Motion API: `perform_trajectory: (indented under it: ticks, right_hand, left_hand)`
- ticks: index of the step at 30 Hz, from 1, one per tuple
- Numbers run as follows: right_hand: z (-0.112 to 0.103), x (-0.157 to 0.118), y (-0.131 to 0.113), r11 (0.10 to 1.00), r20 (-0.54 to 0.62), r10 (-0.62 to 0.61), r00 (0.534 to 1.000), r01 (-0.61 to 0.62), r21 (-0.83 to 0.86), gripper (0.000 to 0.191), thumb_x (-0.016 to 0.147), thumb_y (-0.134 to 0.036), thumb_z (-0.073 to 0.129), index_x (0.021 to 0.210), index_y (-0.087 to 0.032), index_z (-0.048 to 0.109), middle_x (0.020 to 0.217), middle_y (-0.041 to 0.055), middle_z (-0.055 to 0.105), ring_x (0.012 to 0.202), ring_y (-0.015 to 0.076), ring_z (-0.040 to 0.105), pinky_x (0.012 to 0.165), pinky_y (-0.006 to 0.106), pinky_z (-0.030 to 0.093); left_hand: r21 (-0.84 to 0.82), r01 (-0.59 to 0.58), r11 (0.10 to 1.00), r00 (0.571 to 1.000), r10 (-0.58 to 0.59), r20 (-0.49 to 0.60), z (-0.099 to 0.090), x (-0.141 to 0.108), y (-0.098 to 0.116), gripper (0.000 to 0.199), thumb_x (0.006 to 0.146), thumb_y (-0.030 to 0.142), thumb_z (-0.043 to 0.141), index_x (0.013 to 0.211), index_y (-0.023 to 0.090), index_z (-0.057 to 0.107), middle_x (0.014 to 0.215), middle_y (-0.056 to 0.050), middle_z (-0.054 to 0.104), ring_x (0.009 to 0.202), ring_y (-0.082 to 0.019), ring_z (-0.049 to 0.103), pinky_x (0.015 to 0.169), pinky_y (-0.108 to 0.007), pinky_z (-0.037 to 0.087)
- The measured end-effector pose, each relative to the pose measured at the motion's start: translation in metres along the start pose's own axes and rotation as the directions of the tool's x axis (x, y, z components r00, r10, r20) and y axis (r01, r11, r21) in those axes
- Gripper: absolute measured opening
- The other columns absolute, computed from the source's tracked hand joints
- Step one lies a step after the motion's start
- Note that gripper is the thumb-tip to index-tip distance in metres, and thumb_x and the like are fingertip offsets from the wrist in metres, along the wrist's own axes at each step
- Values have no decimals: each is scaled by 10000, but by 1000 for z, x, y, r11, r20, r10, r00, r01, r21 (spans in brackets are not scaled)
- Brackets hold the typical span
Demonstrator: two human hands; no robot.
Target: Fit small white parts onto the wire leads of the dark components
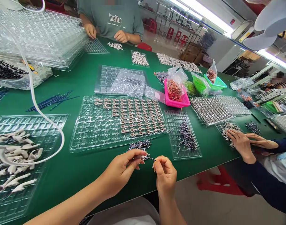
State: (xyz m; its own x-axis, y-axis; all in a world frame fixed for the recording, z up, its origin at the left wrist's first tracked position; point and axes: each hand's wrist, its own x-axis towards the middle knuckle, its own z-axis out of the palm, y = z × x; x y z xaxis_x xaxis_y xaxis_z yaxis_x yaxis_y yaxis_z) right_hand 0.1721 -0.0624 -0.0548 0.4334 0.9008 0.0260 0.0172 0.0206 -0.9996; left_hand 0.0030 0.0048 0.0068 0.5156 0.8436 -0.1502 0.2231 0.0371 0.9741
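Note:
Near the table's front edge, my left hand pinches a small part with dark wires. The other end of the wires is between the thumb and fingers of my right hand. Just beyond my left hand lies a pile of short dark wired pieces. Behind it, a large clear tray holds rows of small beige parts, mostly in its right half. To the right, a smaller clear tray bears a heap of dark wired pieces.
White curved parts lie in a tray at left, under a looping white cable. Stacked trays stand behind. A pink basket is beyond the small tray. Another person's hands work at right; one more person sits opposite.

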Motion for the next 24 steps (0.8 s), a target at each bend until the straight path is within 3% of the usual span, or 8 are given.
perform_trajectory:
  ticks: [12,24]
  right_hand:
    - [0,-3,-5,990,43,-77,996,82,-116,108,883,-275,618,825,-197,666,705,-15,581,562,88,488,514,203,404]
    - [1,-3,-7,954,138,-165,976,194,-229,86,899,-244,584,866,-206,654,747,-5,601,649,119,549,593,230,450]
  left_hand:
    - [107,-20,994,1000,21,-6,1,-1,-11,280,950,288,468,1159,223,642,1018,-46,741,894,-191,708,792,-303,599]
    - [273,-277,921,955,296,-30,3,-1,-23,262,956,202,498,1155,239,665,1049,-19,733,939,-150,699,814,-231,581]
